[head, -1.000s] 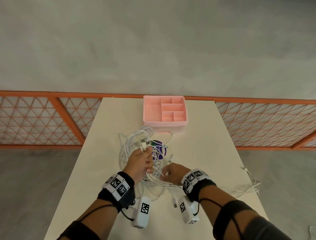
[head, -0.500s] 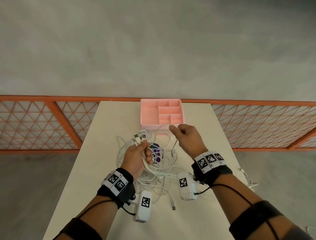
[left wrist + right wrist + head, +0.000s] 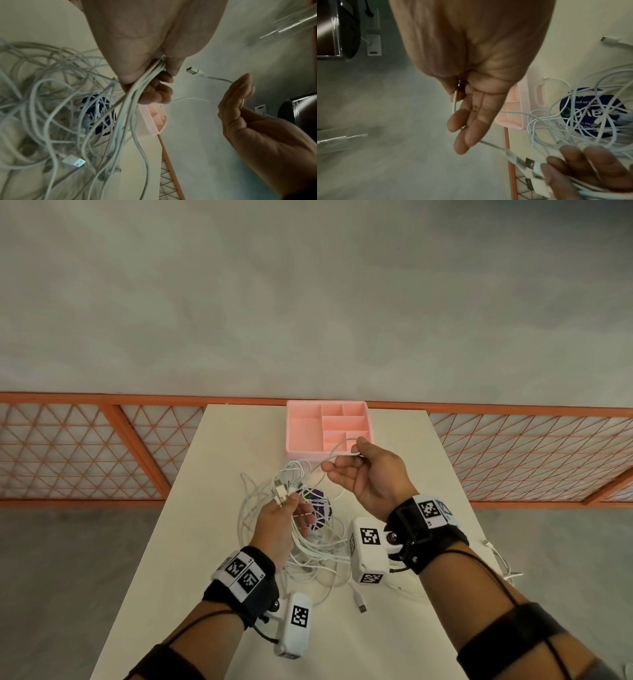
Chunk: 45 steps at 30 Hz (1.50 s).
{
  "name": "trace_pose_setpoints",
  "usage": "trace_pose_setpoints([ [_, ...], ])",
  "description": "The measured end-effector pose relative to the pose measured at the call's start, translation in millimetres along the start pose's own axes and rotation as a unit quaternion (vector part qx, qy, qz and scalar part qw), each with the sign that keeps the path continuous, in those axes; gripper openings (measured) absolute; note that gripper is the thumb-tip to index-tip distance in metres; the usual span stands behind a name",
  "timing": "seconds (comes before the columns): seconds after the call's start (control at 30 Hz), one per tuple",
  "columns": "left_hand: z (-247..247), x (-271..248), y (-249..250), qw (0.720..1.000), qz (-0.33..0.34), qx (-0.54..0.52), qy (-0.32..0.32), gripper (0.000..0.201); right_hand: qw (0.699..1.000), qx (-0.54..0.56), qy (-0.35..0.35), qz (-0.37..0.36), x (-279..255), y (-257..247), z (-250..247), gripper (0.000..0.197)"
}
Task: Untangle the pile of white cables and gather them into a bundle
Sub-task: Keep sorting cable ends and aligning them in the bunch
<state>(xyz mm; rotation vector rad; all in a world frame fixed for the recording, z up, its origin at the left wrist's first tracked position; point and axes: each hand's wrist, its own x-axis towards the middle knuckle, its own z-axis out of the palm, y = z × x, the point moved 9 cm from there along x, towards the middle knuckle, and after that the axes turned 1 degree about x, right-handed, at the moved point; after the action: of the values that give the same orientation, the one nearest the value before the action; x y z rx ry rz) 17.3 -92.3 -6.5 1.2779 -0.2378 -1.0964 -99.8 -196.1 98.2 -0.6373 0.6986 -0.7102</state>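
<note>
A tangle of white cables (image 3: 308,553) lies mid-table. My left hand (image 3: 294,505) is raised over it and grips several cable ends in a fist, their plugs (image 3: 281,491) sticking out past the thumb; the left wrist view shows the strands (image 3: 145,83) running down from the fist into the pile. My right hand (image 3: 352,458) is lifted in front of the pink tray and pinches a single white cable (image 3: 337,447) between thumb and forefinger, the other fingers (image 3: 471,121) nearly straight. That cable's plug (image 3: 193,71) hangs free in the air.
A pink compartment tray (image 3: 299,436) stands at the table's far edge. A dark purple round label (image 3: 322,510) lies under the tangle. One loose plug (image 3: 361,607) points toward me. Another white cable (image 3: 503,563) trails off the right table edge. Orange lattice railing (image 3: 85,450) runs behind.
My right hand has risen from the near side of the pile toward the tray, drawing one cable up and out. My left hand keeps its hold on the plug ends.
</note>
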Motion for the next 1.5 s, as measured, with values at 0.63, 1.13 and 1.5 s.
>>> trace_pose_setpoints([
  [0.63, 18, 0, 8, 0.967, -0.067, -0.241, -0.043, 0.02, 0.989, -0.134, 0.048, 0.044, -15, 83, -36, 0.023],
  [1.13, 16, -2, 12, 0.977, -0.036, -0.207, -0.045, 0.023, 0.966, -0.224, 0.097, 0.082, -13, 86, -51, 0.016],
  [1.5, 18, -5, 15, 0.996, 0.005, -0.008, -0.092, 0.035, 0.946, -0.231, 0.185, 0.134, -5, 86, -92, 0.011],
])
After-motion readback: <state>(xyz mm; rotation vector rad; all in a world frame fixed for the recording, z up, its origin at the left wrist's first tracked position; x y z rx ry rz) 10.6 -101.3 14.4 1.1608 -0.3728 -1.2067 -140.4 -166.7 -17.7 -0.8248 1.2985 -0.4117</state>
